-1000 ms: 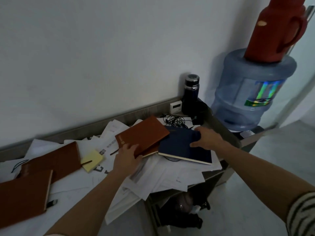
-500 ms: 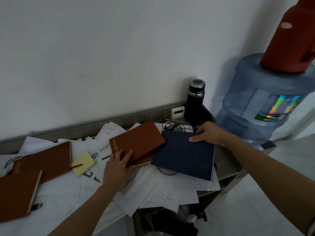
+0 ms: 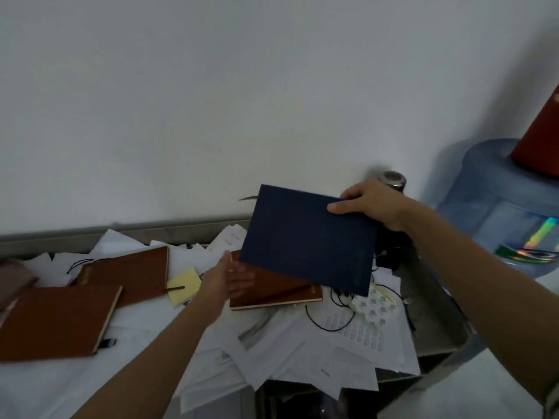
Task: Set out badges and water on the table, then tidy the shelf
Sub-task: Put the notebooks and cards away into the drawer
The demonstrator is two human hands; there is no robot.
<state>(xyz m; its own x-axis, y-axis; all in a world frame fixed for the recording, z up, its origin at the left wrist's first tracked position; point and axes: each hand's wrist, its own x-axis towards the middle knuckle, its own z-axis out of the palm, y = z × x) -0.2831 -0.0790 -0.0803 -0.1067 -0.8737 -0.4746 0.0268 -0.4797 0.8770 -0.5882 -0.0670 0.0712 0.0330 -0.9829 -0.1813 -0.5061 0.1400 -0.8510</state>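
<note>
My right hand [image 3: 375, 204] grips the top right corner of a dark blue notebook [image 3: 308, 240] and holds it tilted in the air above the shelf top. My left hand [image 3: 227, 279] is open, fingers stretched toward the notebook's lower left corner, just over a brown notebook [image 3: 272, 290] that lies on the papers. Two more brown notebooks [image 3: 127, 270] [image 3: 57, 322] lie to the left. Loose white papers [image 3: 302, 352] cover the shelf top [image 3: 432, 309].
A yellow sticky pad [image 3: 184, 285] lies between the brown notebooks. Black cable [image 3: 332, 316] and a sticker sheet [image 3: 373, 306] lie under the blue notebook. A dark flask [image 3: 393, 179] stands by the wall. A large blue water jug [image 3: 508, 207] with a red object [image 3: 541, 146] on top stands right.
My right hand has lifted the blue notebook off the papers and tilted it up. My left hand has let go of the brown notebook and reaches toward the blue one.
</note>
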